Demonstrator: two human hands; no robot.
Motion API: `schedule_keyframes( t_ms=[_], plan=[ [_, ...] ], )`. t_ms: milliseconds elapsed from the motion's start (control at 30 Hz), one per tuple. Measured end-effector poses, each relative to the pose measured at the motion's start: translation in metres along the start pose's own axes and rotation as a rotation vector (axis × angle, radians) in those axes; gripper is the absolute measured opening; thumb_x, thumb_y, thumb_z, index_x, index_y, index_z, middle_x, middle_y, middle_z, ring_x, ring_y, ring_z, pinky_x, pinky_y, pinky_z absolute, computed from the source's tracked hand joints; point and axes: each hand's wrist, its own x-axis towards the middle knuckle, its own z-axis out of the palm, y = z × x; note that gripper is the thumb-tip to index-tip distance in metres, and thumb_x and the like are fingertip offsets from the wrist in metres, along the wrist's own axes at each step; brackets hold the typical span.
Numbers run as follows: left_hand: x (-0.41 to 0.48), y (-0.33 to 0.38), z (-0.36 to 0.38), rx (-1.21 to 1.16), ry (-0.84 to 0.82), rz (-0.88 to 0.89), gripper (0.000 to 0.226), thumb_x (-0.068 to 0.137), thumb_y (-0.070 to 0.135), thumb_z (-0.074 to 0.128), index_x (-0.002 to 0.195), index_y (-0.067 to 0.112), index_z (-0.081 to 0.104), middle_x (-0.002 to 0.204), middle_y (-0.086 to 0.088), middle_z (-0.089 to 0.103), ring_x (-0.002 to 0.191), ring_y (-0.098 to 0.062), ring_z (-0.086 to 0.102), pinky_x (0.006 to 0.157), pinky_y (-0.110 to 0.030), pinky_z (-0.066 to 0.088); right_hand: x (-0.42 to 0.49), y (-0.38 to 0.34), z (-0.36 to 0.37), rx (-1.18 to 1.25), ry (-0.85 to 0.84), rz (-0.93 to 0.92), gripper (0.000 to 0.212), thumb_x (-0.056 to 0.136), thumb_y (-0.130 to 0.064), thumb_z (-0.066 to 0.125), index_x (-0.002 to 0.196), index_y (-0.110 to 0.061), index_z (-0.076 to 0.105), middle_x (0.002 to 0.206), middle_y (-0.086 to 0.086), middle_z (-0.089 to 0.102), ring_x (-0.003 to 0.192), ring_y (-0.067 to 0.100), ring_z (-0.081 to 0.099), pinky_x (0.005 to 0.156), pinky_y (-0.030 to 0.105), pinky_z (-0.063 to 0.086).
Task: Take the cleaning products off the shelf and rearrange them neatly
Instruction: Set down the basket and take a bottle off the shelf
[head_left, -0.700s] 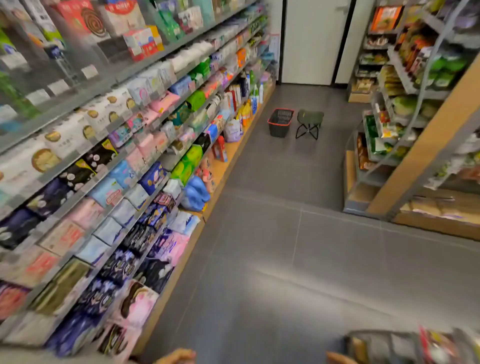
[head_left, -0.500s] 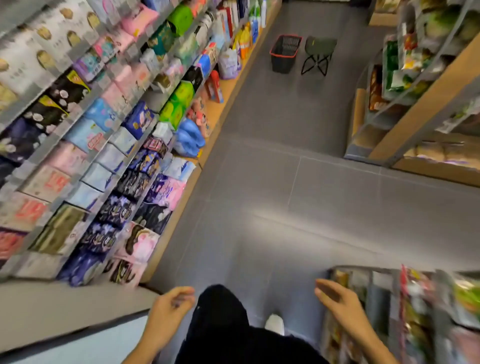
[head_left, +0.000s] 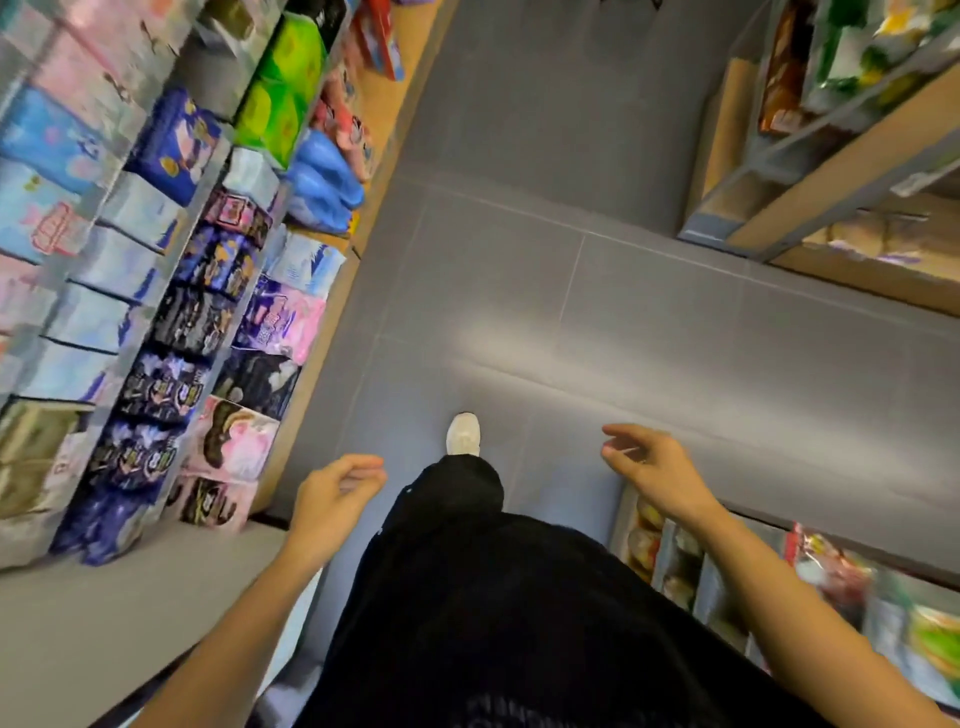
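My left hand (head_left: 332, 493) hangs in front of me with loosely curled fingers and holds nothing. My right hand (head_left: 649, 465) is out to the right, fingers relaxed, also holding nothing. The tall shelf (head_left: 332, 322) on the left carries several packets: blue ones (head_left: 322, 179), green ones (head_left: 283, 88), pink ones (head_left: 283, 325) and dark purple ones (head_left: 166, 387). Both hands are well clear of the shelf. The bottles of cleaning products seen further down the aisle earlier are out of view.
Grey tiled floor (head_left: 597, 322) runs down the aisle. My black trousers and white shoe (head_left: 463, 434) are in the middle. A wooden snack shelf (head_left: 810, 171) stands at the upper right, and another rack of packets (head_left: 831, 577) at the lower right.
The view has tipped steeply down to the floor. Both hands and my legs have come into view, and the basket, stool and bottles further along have left the top of the frame.
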Motion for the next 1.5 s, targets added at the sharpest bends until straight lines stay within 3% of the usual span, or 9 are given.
schedule_keyframes(
  t_ms=[100, 400, 567, 833, 1067, 1167, 1233, 1333, 1500],
  plan=[
    [0.056, 0.046, -0.014, 0.035, -0.087, 0.049, 0.018, 0.093, 0.014, 0.071, 0.1, 0.031, 0.072, 0.1, 0.013, 0.073, 0.093, 0.003, 0.066, 0.078, -0.005, 0.044, 0.025, -0.023, -0.014, 0.011, 0.06, 0.046, 0.033, 0.096, -0.02, 0.068, 0.128, -0.014, 0.067, 0.104, 0.001, 0.071, 0.093, 0.017, 0.067, 0.096, 0.04, 0.053],
    [0.222, 0.205, -0.018, 0.165, -0.156, 0.139, 0.015, 0.092, 0.011, 0.072, 0.101, 0.023, 0.073, 0.094, 0.011, 0.072, 0.091, -0.002, 0.066, 0.084, -0.015, 0.048, 0.116, -0.055, -0.083, 0.155, 0.175, 0.219, 0.025, 0.096, -0.018, 0.067, 0.121, -0.017, 0.069, 0.099, -0.001, 0.072, 0.089, 0.008, 0.067, 0.093, 0.042, 0.055],
    [0.297, 0.282, -0.002, 0.235, -0.151, 0.137, 0.015, 0.093, 0.013, 0.072, 0.107, 0.019, 0.073, 0.096, 0.006, 0.073, 0.092, -0.006, 0.067, 0.085, -0.02, 0.05, 0.209, -0.072, -0.149, 0.229, 0.178, 0.194, 0.022, 0.095, -0.018, 0.068, 0.116, -0.021, 0.07, 0.095, -0.005, 0.072, 0.086, -0.003, 0.063, 0.074, 0.011, 0.047],
    [0.399, 0.389, -0.006, 0.183, -0.106, 0.054, 0.015, 0.093, 0.012, 0.071, 0.106, 0.021, 0.073, 0.1, 0.01, 0.072, 0.095, 0.0, 0.065, 0.082, -0.013, 0.046, 0.371, -0.139, -0.277, 0.201, 0.133, 0.111, 0.022, 0.094, -0.017, 0.069, 0.116, -0.019, 0.07, 0.095, -0.01, 0.07, 0.085, -0.002, 0.064, 0.066, 0.003, 0.044],
    [0.531, 0.469, -0.016, 0.107, -0.002, 0.04, 0.015, 0.089, -0.003, 0.072, 0.102, 0.004, 0.074, 0.097, -0.009, 0.071, 0.089, -0.025, 0.064, 0.073, -0.003, 0.046, 0.526, -0.223, -0.357, 0.109, 0.121, 0.068, 0.024, 0.093, -0.019, 0.07, 0.117, -0.018, 0.07, 0.097, -0.003, 0.072, 0.085, 0.015, 0.068, 0.083, 0.032, 0.056],
    [0.603, 0.515, -0.024, 0.101, -0.012, 0.058, 0.014, 0.089, -0.001, 0.073, 0.1, 0.006, 0.075, 0.094, -0.008, 0.072, 0.086, -0.021, 0.065, 0.074, -0.001, 0.045, 0.584, -0.258, -0.387, 0.082, 0.132, 0.09, 0.024, 0.093, -0.021, 0.07, 0.117, -0.019, 0.07, 0.095, -0.004, 0.072, 0.084, 0.012, 0.068, 0.077, 0.019, 0.051],
    [0.648, 0.553, -0.03, 0.084, -0.05, 0.075, 0.015, 0.09, 0.003, 0.073, 0.099, 0.014, 0.074, 0.094, -0.001, 0.073, 0.087, -0.015, 0.066, 0.075, -0.003, 0.045, 0.614, -0.278, -0.408, 0.098, 0.152, 0.132, 0.023, 0.093, -0.019, 0.071, 0.116, -0.018, 0.07, 0.091, -0.007, 0.072, 0.082, 0.008, 0.068, 0.073, 0.01, 0.049],
    [0.716, 0.617, -0.036, 0.082, -0.134, 0.104, 0.016, 0.091, 0.002, 0.071, 0.099, 0.016, 0.073, 0.095, 0.0, 0.074, 0.091, -0.016, 0.067, 0.08, -0.01, 0.046, 0.655, -0.302, -0.445, 0.139, 0.169, 0.192, 0.024, 0.093, -0.018, 0.071, 0.116, -0.017, 0.07, 0.094, -0.002, 0.073, 0.083, 0.013, 0.069, 0.082, 0.027, 0.056],
    [0.821, 0.731, -0.035, 0.138, -0.139, 0.249, 0.013, 0.09, 0.011, 0.076, 0.1, 0.02, 0.075, 0.092, 0.007, 0.075, 0.092, -0.014, 0.069, 0.086, -0.025, 0.051, 0.723, -0.319, -0.515, 0.196, 0.216, 0.252, 0.02, 0.093, -0.018, 0.071, 0.113, -0.02, 0.069, 0.092, -0.005, 0.071, 0.082, 0.0, 0.065, 0.068, 0.009, 0.045]
  ],
)
